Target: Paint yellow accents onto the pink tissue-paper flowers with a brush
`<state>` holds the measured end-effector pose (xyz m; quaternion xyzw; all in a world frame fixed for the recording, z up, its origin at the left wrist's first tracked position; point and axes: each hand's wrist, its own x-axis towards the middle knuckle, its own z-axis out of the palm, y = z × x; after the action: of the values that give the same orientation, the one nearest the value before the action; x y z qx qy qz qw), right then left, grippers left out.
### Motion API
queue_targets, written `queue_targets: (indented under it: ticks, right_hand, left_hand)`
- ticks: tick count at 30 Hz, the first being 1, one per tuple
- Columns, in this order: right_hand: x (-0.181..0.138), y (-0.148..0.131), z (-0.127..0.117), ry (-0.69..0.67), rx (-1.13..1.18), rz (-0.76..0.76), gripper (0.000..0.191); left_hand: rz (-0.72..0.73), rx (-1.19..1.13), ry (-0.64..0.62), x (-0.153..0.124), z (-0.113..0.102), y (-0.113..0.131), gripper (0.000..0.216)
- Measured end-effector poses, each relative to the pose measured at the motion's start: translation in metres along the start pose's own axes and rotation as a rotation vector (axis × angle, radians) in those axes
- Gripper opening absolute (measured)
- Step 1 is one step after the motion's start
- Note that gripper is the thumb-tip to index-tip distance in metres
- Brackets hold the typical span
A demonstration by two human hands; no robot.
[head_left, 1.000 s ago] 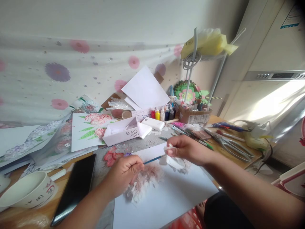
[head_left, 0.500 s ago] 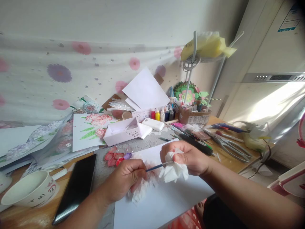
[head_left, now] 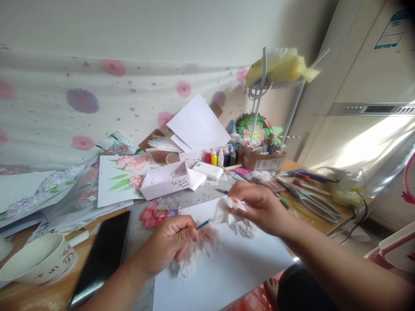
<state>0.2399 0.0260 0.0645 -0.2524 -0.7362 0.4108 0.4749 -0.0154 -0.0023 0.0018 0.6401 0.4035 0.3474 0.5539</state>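
My left hand (head_left: pixel 177 239) is closed around the blue handle of a thin paintbrush (head_left: pixel 203 224). Pinched in the fingers of my right hand (head_left: pixel 259 207) is a crumpled white tissue (head_left: pixel 225 211) with a reddish stain, touching the far end of the brush; the bristles are not clearly visible. Both hands are over a large white sheet of paper (head_left: pixel 233 272). On it, beside my left hand, lies a blurred pinkish-grey patch (head_left: pixel 207 239), its nature unclear. A flower-shaped palette (head_left: pixel 151 216) with red, pink and purple wells sits just beyond my left hand.
At left are a white bowl (head_left: pixel 42 263) and a black phone (head_left: pixel 102 255). Flower paintings (head_left: pixel 126 177), a white box (head_left: pixel 165 183) and paint bottles (head_left: pixel 214 158) stand behind. Scissors (head_left: pixel 314 203) and a glue gun (head_left: pixel 306 173) lie at right.
My right hand has turned and its fingers have shifted on the tissue, which has moved slightly left along the brush. My left hand stays nearly in place on the handle.
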Motion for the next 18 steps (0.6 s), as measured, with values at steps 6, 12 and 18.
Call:
queue_targets:
  ticks: [6,12,18]
  right_hand:
    - [-0.003,0.004,0.014,0.031,-0.115,0.101,0.048]
    - [0.0,0.033,-0.011,0.133,-0.252,0.268,0.027]
    - [-0.003,0.028,-0.124,0.636,-0.711,0.329,0.034]
  left_hand:
    - [-0.028,0.053,-0.019,0.0,0.002,-0.002,0.054]
    - [-0.043,0.124,0.03,0.004,-0.003,-0.003,0.057]
    - [0.001,0.272,0.24,0.008,-0.009,-0.006,0.051]
